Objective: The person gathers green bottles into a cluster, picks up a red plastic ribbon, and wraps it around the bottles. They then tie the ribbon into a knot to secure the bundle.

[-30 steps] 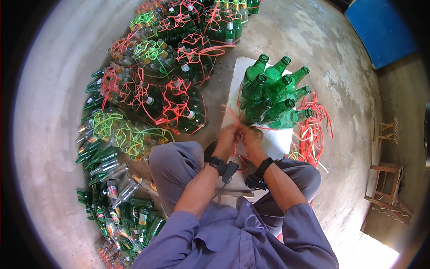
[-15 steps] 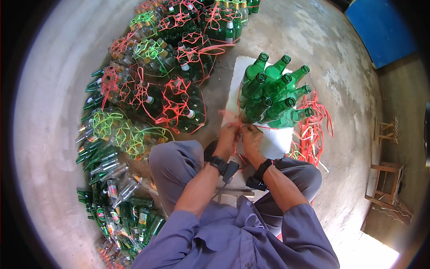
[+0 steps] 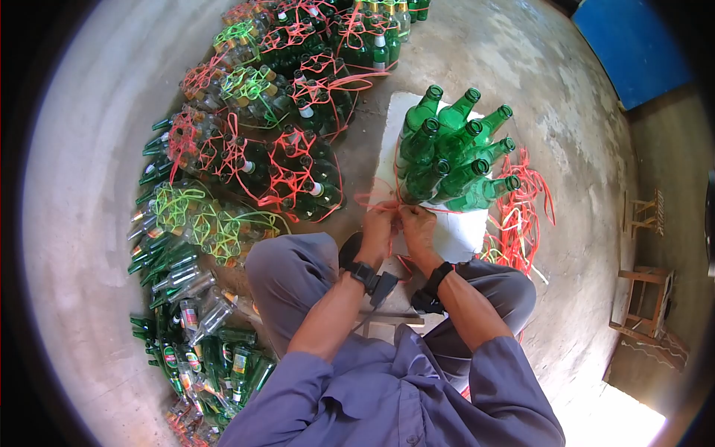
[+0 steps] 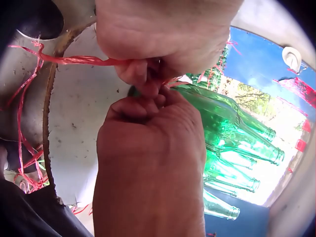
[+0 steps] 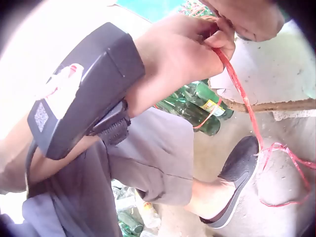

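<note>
Both hands meet low in front of a group of green glass bottles [image 3: 451,177] standing upright on a white board [image 3: 463,242]. A thin red plastic ribbon [image 3: 372,200] runs along the base of the group. My left hand [image 3: 378,231] grips this ribbon; in the left wrist view a length of ribbon [image 4: 84,60] trails from its curled fingers. Close against it, my right hand [image 3: 418,232] pinches the ribbon at the near left corner of the bottles. The fingertips overlap, so the crossing of the strands is mostly hidden. In the right wrist view the ribbon [image 5: 240,91] hangs towards the floor.
Several bottle bundles netted in red ribbon [image 3: 294,175] and green ribbon [image 3: 216,227] stand at the left. Below them lie loose bottles [image 3: 212,357]. A pile of red ribbon [image 3: 521,216] lies right of the board, with a wooden stool [image 3: 644,298] farther right.
The loose ribbon by my left hand has swung lower and farther left. My hands remain together at the bottles' base, with only small finger movements.
</note>
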`<act>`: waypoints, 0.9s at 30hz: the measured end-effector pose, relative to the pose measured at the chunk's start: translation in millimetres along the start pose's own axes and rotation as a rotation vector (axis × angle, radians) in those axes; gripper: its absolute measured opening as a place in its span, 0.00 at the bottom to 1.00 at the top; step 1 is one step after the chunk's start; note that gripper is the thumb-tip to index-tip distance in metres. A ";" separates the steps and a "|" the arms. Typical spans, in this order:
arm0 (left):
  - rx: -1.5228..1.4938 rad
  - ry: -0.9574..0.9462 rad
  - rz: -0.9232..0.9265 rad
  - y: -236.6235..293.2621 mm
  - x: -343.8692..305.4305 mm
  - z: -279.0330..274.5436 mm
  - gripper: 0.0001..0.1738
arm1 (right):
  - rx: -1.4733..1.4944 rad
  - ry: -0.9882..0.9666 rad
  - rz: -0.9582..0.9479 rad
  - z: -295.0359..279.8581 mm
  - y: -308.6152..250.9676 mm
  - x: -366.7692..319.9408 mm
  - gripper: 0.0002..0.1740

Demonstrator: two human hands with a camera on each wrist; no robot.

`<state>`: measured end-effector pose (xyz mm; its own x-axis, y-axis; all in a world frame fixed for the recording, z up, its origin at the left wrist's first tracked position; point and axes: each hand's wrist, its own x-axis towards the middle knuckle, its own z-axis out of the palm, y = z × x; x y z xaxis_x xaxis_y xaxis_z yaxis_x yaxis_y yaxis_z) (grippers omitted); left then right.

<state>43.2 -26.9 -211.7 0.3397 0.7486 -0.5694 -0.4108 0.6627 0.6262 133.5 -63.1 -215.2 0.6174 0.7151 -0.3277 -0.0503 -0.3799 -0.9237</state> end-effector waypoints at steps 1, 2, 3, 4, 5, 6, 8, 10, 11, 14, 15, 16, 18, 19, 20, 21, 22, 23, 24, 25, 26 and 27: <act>0.030 -0.014 -0.011 1.3 -1.3 0.7 0.13 | 0.000 0.001 0.001 -0.2 0.3 0.6 0.13; 0.030 -0.015 -0.012 2.0 -2.7 1.8 0.13 | 0.021 0.002 0.015 0.5 0.4 1.2 0.13; 0.056 -0.012 -0.008 3.1 -4.7 2.9 0.14 | 0.042 0.003 0.030 1.2 3.6 2.7 0.13; 0.082 -0.009 -0.005 4.2 -6.6 3.8 0.16 | 0.043 0.003 0.031 1.3 6.8 4.5 0.13; 0.083 -0.008 -0.006 5.9 -8.2 4.5 0.16 | 0.006 0.004 0.003 0.7 9.6 6.8 0.13; 0.088 -0.032 -0.003 5.5 -8.0 2.7 0.16 | -0.031 0.006 -0.026 0.2 10.2 7.6 0.14; 0.092 -0.057 0.000 4.9 -7.5 -0.8 0.17 | -0.001 -0.002 0.003 0.6 11.7 8.0 0.14; 0.132 -0.056 0.002 1.3 -3.7 -6.6 0.17 | 0.028 -0.009 0.030 0.6 8.8 6.8 0.14; 0.133 -0.057 0.002 -1.3 -1.7 -8.5 0.17 | 0.041 -0.021 0.052 -0.3 7.5 6.0 0.13; 0.184 -0.021 0.050 -1.8 0.0 -7.5 0.15 | 0.106 -0.043 0.086 -0.8 -5.2 -1.2 0.12; 0.205 -0.010 0.058 -1.3 0.4 -7.4 0.14 | 0.157 -0.053 0.096 -0.4 -8.8 -3.5 0.11; 0.225 0.002 0.066 -1.0 0.4 -7.2 0.14 | 0.156 -0.053 0.097 -0.5 -11.8 -5.0 0.11; 0.236 0.017 0.080 -1.3 -0.9 -4.6 0.13 | 0.177 -0.059 0.107 -0.8 -15.3 -6.5 0.11; 0.247 0.032 0.095 -1.0 -2.0 -2.7 0.13 | 0.177 -0.059 0.107 -0.2 -11.8 -5.0 0.11; 0.247 0.032 0.095 -0.7 -3.2 -1.0 0.13 | 0.153 -0.046 0.086 1.0 -6.1 -2.3 0.12; 0.252 0.054 0.076 1.3 -5.9 2.0 0.12 | 0.129 -0.033 0.066 1.9 -2.0 -0.1 0.12; 0.258 0.076 0.058 3.2 -8.2 4.2 0.12 | 0.130 -0.032 0.067 1.9 2.1 2.3 0.12; 0.259 0.077 0.057 3.7 -9.1 4.7 0.12 | 0.060 -0.030 0.040 1.4 6.4 4.9 0.12; 0.250 0.065 0.072 2.6 -9.1 3.8 0.12 | -0.010 -0.027 0.013 1.3 8.1 6.2 0.13; 0.240 0.053 0.087 1.6 -8.8 3.2 0.12 | -0.010 -0.027 0.014 1.3 9.7 7.0 0.13; 0.241 0.053 0.086 1.0 -8.4 2.6 0.12 | -0.029 -0.026 0.007 1.2 11.1 7.9 0.13; 0.217 0.040 0.078 1.0 -8.3 2.1 0.11 | -0.048 -0.026 0.000 1.2 12.9 8.7 0.13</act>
<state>41.7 -32.4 -205.3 0.2790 0.7989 -0.5328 -0.2410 0.5953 0.7665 137.2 -61.1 -230.2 0.5970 0.7298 -0.3331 -0.0117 -0.4073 -0.9132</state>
